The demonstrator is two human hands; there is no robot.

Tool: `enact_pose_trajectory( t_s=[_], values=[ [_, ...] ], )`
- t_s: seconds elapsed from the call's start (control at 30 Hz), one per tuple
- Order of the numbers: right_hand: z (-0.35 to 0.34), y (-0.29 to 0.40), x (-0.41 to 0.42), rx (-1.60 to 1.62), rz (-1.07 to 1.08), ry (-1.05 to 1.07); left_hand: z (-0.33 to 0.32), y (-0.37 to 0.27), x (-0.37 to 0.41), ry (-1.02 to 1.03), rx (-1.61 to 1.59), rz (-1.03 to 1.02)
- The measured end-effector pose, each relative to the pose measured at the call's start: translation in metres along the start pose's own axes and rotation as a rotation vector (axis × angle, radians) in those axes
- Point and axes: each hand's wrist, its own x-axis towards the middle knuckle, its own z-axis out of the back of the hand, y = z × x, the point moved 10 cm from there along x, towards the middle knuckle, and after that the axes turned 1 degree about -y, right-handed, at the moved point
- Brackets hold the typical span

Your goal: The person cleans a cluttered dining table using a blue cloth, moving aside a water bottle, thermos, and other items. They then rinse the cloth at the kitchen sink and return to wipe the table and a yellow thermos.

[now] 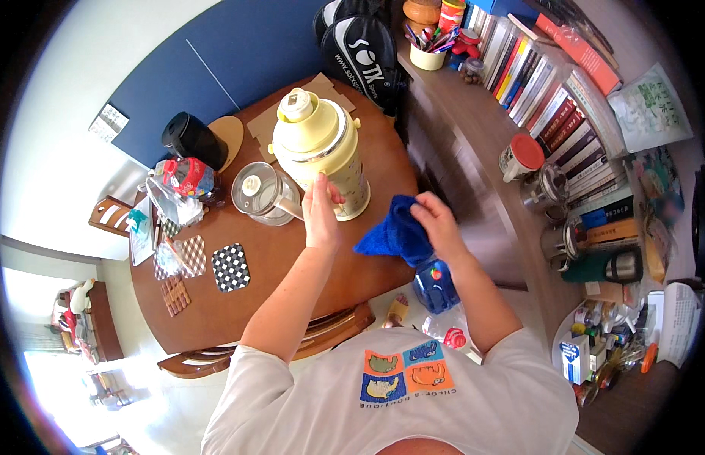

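Note:
A pale yellow thermos flask [315,136] stands upright on the brown wooden table [290,273], its lid with a round knob on top. My left hand [322,213] is raised at the near side of the flask, fingers together and pointing up; whether it touches the flask's handle is unclear. Just left of the flask sits a glass kettle [265,193] with a lid, its pale handle reaching towards my left hand. My right hand [437,224] holds a blue cloth [395,230] that hangs by the table's right edge.
Left of the kettle are a red-capped bottle [187,176], a black jug [193,139] and a checkered coaster [231,267]. A large water bottle [436,287] stands below the cloth. A shelf [472,125] with books and jars runs along the right. Wooden chairs [324,335] adjoin the near edge.

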Motion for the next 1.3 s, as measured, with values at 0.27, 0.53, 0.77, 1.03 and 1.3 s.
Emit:
enact_pose_trajectory(
  t_s=[0.27, 0.53, 0.77, 1.03, 1.3],
  values=[
    [-0.002, 0.059, 0.013, 0.286, -0.170, 0.022, 0.029, -0.012, -0.033, 0.026, 0.004, 0.034],
    [-0.106, 0.151, -0.005, -0.348, 0.791, -0.095, 0.045, -0.011, -0.030, -0.007, 0.176, -0.099],
    [-0.150, 0.143, 0.012, -0.707, 0.997, -0.307, 0.042, -0.009, -0.027, 0.051, 0.212, -0.126],
    [-0.124, 0.140, 0.097, -0.668, 0.650, -0.355, 0.045, -0.009, -0.028, 0.047, 0.247, -0.124],
    [-0.136, 0.155, 0.151, -0.790, 0.691, -0.123, 0.041, -0.010, -0.029, 0.043, 0.258, -0.159]
  ],
)
